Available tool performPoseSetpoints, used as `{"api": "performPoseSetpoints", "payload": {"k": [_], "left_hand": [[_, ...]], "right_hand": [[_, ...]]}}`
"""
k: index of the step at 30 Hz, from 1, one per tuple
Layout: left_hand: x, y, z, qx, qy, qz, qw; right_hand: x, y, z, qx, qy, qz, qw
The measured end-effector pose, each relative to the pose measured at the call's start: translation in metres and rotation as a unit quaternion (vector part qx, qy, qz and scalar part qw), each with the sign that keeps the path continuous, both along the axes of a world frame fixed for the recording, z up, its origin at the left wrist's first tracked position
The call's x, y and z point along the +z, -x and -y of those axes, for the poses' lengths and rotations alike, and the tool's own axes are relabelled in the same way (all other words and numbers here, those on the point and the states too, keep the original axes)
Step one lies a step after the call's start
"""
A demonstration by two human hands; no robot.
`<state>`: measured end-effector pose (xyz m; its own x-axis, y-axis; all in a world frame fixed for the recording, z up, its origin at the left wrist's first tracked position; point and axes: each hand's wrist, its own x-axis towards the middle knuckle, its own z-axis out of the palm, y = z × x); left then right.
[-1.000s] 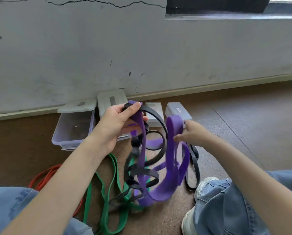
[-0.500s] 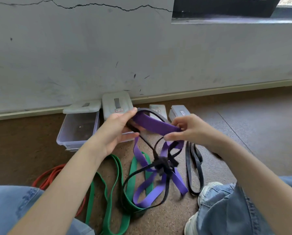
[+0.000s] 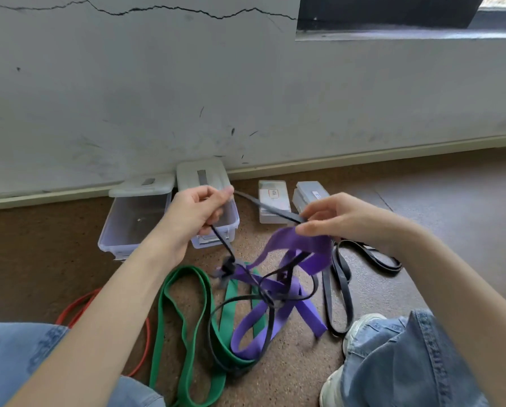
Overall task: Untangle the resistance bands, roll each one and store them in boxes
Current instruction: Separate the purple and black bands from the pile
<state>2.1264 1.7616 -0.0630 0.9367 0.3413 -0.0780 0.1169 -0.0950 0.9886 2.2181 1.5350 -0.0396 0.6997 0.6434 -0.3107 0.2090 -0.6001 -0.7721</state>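
A grey wall [image 3: 187,83] with a long crack near its top fills the upper half of the view, and the brown floor [image 3: 436,218] runs from its skirting toward the person, with bare ground out to the right. The person sits with denim-clad legs at both lower corners and a white shoe [image 3: 360,327] by the right knee.

On the floor between the legs lies a green band [image 3: 187,318] in long loops, with a red band [image 3: 78,306] partly hidden under the left forearm. A separate black band [image 3: 338,289] lies to the right, its far loop reaching toward open floor.

Against the wall stand four boxes: an open clear box [image 3: 128,224] with its lid propped behind it, a second open box [image 3: 213,239] just beside it with its lid upright, then two closed boxes [image 3: 272,201] and [image 3: 307,195] a little apart. Each closed lid carries a small label, but the writing is too small to read.

The purple band [image 3: 298,248] and a thin black band [image 3: 263,207] hang knotted together above the green one. The left hand [image 3: 196,212] has its fingers curled round the thin black band, pulled taut across to the right hand [image 3: 334,218], which pinches both that strand and the top edge of the purple band between thumb and fingers.
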Motion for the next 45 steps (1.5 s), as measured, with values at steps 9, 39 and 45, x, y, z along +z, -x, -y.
{"api": "performPoseSetpoints", "payload": {"k": [9,39,45], "left_hand": [[0.038,0.0,0.029,-0.131,0.17,0.113,0.97],[-0.059,0.015,0.044,-0.212,0.034,-0.082,0.973],[0.034,0.008,0.036,-0.175,-0.207,0.021,0.962]], "right_hand": [[-0.012,0.036,-0.027,0.143,-0.037,-0.036,0.988],[-0.026,0.013,-0.017,-0.119,0.062,0.206,0.969],[-0.017,0.023,-0.021,0.096,-0.063,0.193,0.974]]}}
